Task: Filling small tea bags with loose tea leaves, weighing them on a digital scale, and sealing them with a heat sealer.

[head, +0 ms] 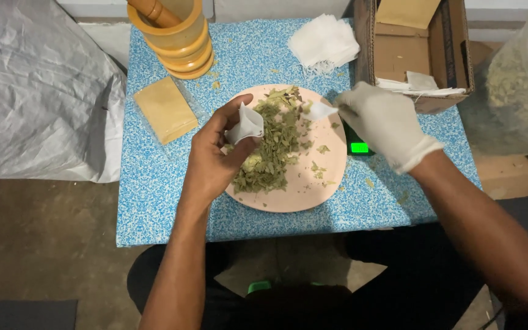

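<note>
My bare left hand [215, 160] holds a small white paper sachet [244, 124] open at the left rim of a round pink plate [288, 198]. A heap of dried green leaf pieces [273, 150] covers the plate's middle. My right hand [386, 122], in a white glove, pinches a small white spoon [320, 110] over the plate's upper right part. Both hands hover just above the plate, about a hand's width apart.
The plate rests on a small blue speckled table [154, 201]. A wooden mortar with pestle [172, 33] stands at the back left, a tan packet [165, 109] beside it. A pile of white sachets [323, 41], a cardboard box [423, 49], and a scale's green display [359, 147] lie at the right.
</note>
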